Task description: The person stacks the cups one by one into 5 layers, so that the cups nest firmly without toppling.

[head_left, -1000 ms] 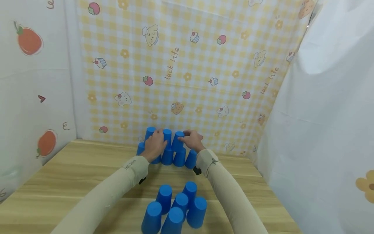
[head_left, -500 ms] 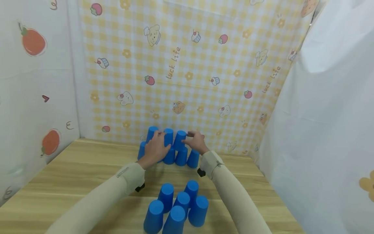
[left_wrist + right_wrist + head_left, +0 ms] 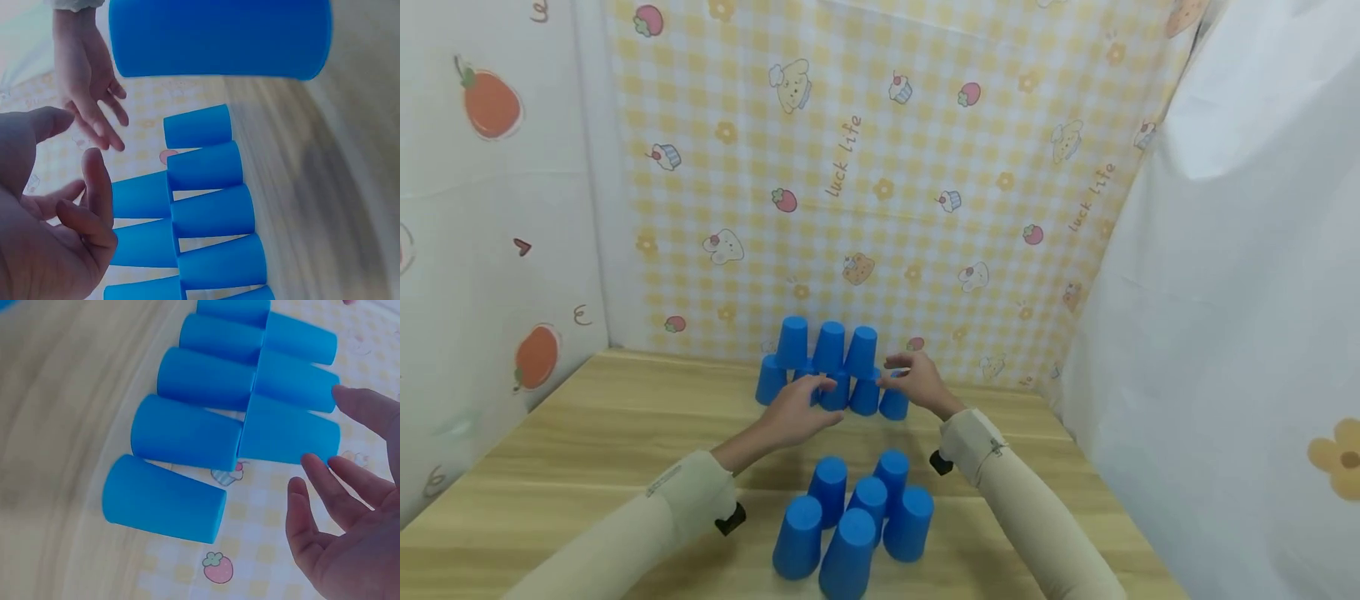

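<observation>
Upside-down blue cups stand in two tiers by the back wall. Three upper cups, the middle one among them, straddle the gaps of a longer bottom row, whose leftmost cup shows plainly. My left hand hovers in front of this row, fingers spread and holding nothing, partly covering the lower cups. To the right of the tiers, my right hand is also empty, fingers loosely bent, over the last bottom cup. In the right wrist view its fingertips overlap the rightmost upper cup.
Nearer to me on the wooden table, several more blue cups, one of them foremost, stand upside down in a cluster between my forearms. A yellow checked cloth hangs behind the tiers, and white cloth walls the right side.
My right hand has let go of the rightmost upper cup and moved off to the right. My left hand has drawn back toward me, uncovering the upper cups, which stay in place.
</observation>
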`<state>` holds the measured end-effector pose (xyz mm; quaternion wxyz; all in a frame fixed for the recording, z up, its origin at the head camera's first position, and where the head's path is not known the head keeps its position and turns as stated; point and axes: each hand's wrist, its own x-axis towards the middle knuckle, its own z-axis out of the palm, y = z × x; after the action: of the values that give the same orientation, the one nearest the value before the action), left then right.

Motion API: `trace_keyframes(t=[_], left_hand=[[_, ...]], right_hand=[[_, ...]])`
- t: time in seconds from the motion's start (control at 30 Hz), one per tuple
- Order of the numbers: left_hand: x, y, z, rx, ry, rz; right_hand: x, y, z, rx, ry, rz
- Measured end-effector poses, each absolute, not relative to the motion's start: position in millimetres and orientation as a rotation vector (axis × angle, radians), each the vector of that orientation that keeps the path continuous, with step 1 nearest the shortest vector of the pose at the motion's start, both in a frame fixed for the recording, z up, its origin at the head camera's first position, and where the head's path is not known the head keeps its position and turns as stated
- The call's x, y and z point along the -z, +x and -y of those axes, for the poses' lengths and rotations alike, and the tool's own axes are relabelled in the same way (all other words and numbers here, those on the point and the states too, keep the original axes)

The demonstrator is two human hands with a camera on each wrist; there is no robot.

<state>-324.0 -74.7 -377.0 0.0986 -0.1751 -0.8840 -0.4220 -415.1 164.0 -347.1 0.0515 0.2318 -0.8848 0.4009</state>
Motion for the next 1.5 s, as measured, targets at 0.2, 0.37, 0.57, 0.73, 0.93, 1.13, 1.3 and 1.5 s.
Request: trace_keyframes(t=[0.2, 0.37, 0.57, 0.73, 0.93, 1.13, 1.3, 1.5], left_hand=[[382, -309, 88, 1.215, -0.68, 2.676], [387, -304, 94, 1.171, -0.855, 2.727], [396, -301, 95, 1.123, -0.969, 2.735], [400, -299, 92, 1.152, -0.967, 2.802], [399, -300, 90, 1.14, -0.99, 2.809], [399, -301, 86, 1.089, -0.89, 2.829], [401, -304, 82, 1.041, -0.775, 2.843], [399, -310, 81, 0.959, -0.69, 2.859]], right_hand=[[350, -390, -176, -1.209, 0.804, 2.71], [353, -369, -186, -1.241, 0.851, 2.774], [364, -352, -201, -1.33, 0.889, 2.863], [374, -345, -218, -1.356, 0.933, 2.92], [384, -343, -230, -1.416, 1.02, 2.908], [389, -341, -229, -1.421, 1.091, 2.936], [397, -341, -227, -1.448, 1.088, 2.948], [399, -344, -226, -1.468, 1.057, 2.927]])
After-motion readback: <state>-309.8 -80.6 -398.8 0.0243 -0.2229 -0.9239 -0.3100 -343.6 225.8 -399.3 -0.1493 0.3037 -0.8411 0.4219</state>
